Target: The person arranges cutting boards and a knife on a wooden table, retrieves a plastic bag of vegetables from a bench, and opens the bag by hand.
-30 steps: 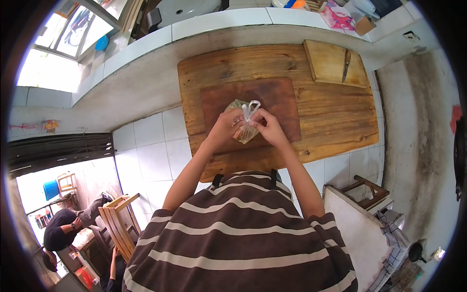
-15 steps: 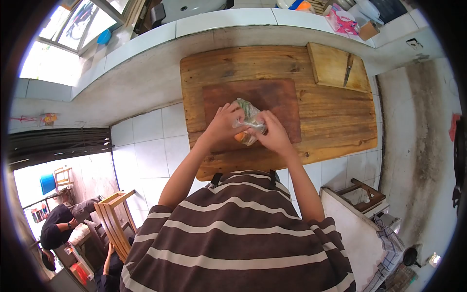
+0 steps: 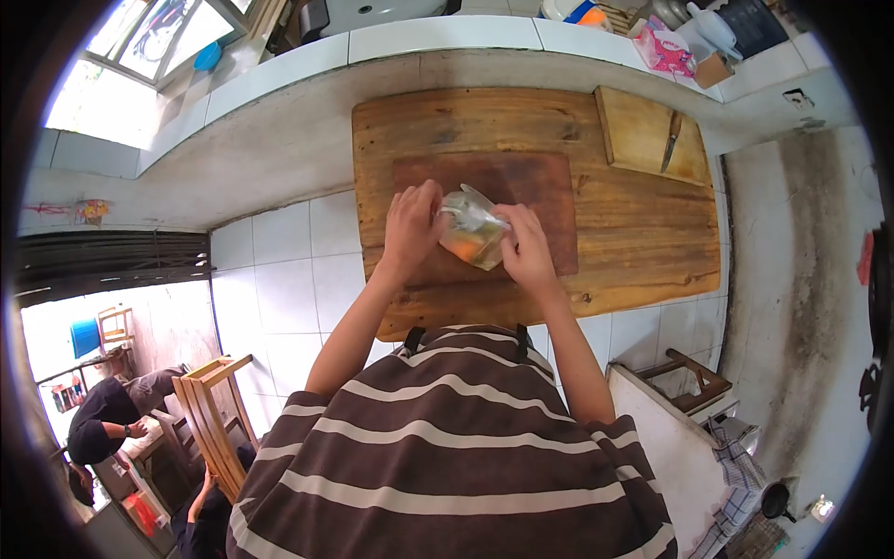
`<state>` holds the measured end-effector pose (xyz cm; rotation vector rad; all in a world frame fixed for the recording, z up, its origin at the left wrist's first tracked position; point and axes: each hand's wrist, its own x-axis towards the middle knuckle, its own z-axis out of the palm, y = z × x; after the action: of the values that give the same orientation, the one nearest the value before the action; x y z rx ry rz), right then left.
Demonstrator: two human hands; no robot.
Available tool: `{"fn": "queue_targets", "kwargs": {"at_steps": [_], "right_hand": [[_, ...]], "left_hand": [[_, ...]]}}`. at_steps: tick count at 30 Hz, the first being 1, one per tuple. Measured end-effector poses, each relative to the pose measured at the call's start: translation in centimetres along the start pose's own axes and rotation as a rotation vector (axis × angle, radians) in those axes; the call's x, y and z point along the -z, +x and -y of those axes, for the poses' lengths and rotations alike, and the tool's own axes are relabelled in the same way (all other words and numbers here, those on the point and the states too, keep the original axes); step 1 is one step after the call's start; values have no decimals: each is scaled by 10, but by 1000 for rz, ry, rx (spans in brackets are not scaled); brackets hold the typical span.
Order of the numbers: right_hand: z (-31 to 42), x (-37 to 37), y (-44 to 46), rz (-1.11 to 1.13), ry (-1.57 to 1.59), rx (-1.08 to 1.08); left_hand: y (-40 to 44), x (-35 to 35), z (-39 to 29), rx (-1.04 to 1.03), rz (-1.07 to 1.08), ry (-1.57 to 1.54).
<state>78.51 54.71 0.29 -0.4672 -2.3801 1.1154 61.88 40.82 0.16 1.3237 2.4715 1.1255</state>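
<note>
A clear plastic bag (image 3: 473, 233) with something orange and green inside is held above the reddish-brown board (image 3: 545, 186) on the wooden table (image 3: 643, 224). My left hand (image 3: 413, 224) grips the bag's left edge, fingers closed. On the other side, my right hand (image 3: 528, 244) pinches the right edge of the bag. The mouth of the bag is spread between the two hands, and its top corner sticks up.
A light cutting board (image 3: 629, 140) with a knife (image 3: 671, 140) lies at the table's back right. Behind runs a tiled ledge (image 3: 447, 37) with a pink packet (image 3: 664, 48). Two people and a wooden bench (image 3: 209, 429) are at lower left.
The knotted-looking top of the bag has come apart and the bag has spread wider. My left hand has moved left and my right hand slightly right, each still on the bag.
</note>
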Motion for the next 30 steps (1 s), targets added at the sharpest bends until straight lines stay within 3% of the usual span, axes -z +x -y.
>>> {"fn": "queue_targets", "kwargs": {"at_steps": [3, 6, 9, 12, 15, 18, 21, 24, 27, 30], "right_hand": [[0, 8, -2, -26, 162, -130], [-6, 9, -5, 32, 46, 7], [9, 11, -7, 19, -28, 210], [27, 23, -11, 330, 58, 109], [46, 33, -12, 583, 4, -160], [33, 17, -14, 518, -332, -205], [23, -8, 5, 247, -380, 110], [-30, -55, 18, 381, -80, 245], [-48, -57, 30, 498, -349, -127], [-21, -30, 51, 439, -683, -302]], "left_hand": [[9, 4, 11, 1, -249, -53], [18, 14, 13, 12, -248, -163], [10, 25, -9, 34, 118, -382], [6, 37, -18, 204, 425, -537], [3, 29, -4, 252, 474, -874], [-2, 31, -11, 431, 469, -1010], [-2, 31, -24, 407, 406, -949], [-2, 22, -20, 315, 384, -973], [-4, 15, 0, 315, 412, -911], [-2, 28, -19, 337, 287, -904]]}}
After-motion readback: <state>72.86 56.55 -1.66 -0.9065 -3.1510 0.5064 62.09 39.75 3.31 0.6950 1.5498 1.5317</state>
